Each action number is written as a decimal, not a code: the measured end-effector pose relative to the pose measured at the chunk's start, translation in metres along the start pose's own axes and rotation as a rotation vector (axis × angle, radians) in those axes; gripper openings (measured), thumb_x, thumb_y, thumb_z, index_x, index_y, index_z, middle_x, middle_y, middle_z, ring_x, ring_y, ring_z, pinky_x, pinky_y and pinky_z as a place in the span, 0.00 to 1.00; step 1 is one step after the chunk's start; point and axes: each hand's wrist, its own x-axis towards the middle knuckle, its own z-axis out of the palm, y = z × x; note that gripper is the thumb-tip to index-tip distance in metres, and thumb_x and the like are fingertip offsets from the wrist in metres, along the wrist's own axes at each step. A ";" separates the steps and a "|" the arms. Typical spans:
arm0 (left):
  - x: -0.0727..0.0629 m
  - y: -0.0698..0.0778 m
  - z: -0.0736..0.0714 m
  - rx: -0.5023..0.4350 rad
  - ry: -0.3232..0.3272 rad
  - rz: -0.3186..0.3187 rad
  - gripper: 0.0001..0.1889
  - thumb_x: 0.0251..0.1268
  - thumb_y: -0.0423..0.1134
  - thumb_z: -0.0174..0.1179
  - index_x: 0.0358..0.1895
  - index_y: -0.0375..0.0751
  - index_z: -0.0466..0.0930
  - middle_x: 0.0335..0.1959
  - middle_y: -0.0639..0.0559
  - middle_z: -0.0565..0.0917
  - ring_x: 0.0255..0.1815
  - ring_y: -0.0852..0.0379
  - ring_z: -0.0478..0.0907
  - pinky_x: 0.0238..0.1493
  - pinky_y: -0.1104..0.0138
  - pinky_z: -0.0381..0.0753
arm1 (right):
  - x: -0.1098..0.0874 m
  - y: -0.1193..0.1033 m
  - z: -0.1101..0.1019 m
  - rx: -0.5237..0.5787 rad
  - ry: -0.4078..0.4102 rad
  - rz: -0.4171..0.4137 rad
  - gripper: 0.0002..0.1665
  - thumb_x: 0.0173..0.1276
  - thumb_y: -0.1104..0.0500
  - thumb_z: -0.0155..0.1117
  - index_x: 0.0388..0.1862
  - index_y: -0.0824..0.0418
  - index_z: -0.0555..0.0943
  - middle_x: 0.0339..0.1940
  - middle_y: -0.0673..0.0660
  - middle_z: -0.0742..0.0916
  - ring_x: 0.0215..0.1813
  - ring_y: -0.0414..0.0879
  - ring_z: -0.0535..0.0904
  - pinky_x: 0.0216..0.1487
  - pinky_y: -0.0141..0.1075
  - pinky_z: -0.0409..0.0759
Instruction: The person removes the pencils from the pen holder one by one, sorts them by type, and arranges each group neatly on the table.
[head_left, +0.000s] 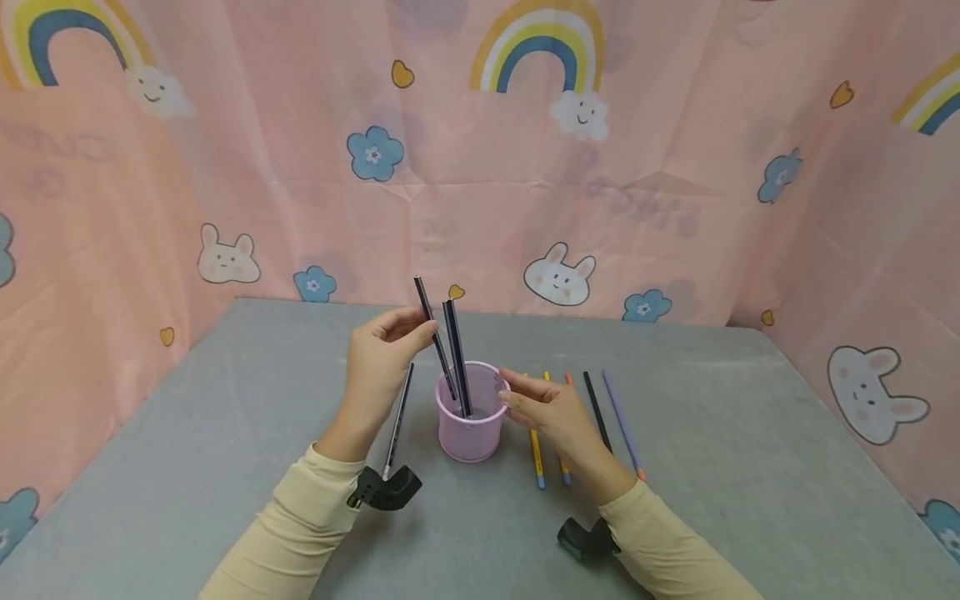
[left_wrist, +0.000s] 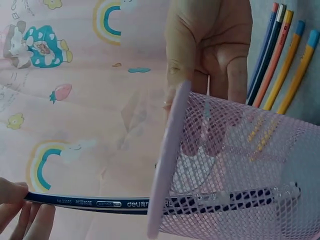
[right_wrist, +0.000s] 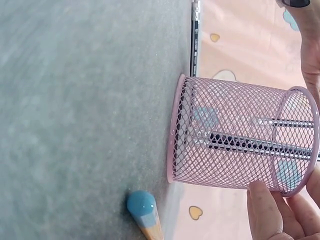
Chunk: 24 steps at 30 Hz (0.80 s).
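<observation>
My left hand [head_left: 378, 358] pinches a dark pencil [head_left: 442, 358] near its upper end, between thumb and fingers. The pencil leans, its lower end inside a pink mesh pen cup [head_left: 468, 437]. White lettering runs along the same pencil [left_wrist: 90, 201] in the left wrist view. More dark pencils [head_left: 457, 354] stand in the cup beside it. At the cup's right side, my right hand [head_left: 551, 412] holds it by the rim and upper wall; in the right wrist view its thumb [right_wrist: 265, 205] lies against the mesh. The cup stands upright on the grey table.
Another dark pencil [head_left: 400, 417] lies left of the cup. To the right lie several pencils side by side, among them a yellow pencil [head_left: 537, 458], a black pencil [head_left: 596, 408] and a purple pencil [head_left: 622, 417]. A pink patterned cloth [head_left: 465, 225] hangs behind the table [head_left: 750, 467].
</observation>
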 end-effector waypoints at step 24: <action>0.010 0.026 -0.015 -0.085 0.002 0.108 0.13 0.63 0.29 0.66 0.49 0.26 0.82 0.34 0.61 0.85 0.37 0.64 0.84 0.48 0.69 0.87 | 0.001 0.000 0.000 0.007 0.006 0.018 0.28 0.69 0.57 0.67 0.67 0.62 0.76 0.68 0.61 0.79 0.66 0.51 0.79 0.57 0.36 0.83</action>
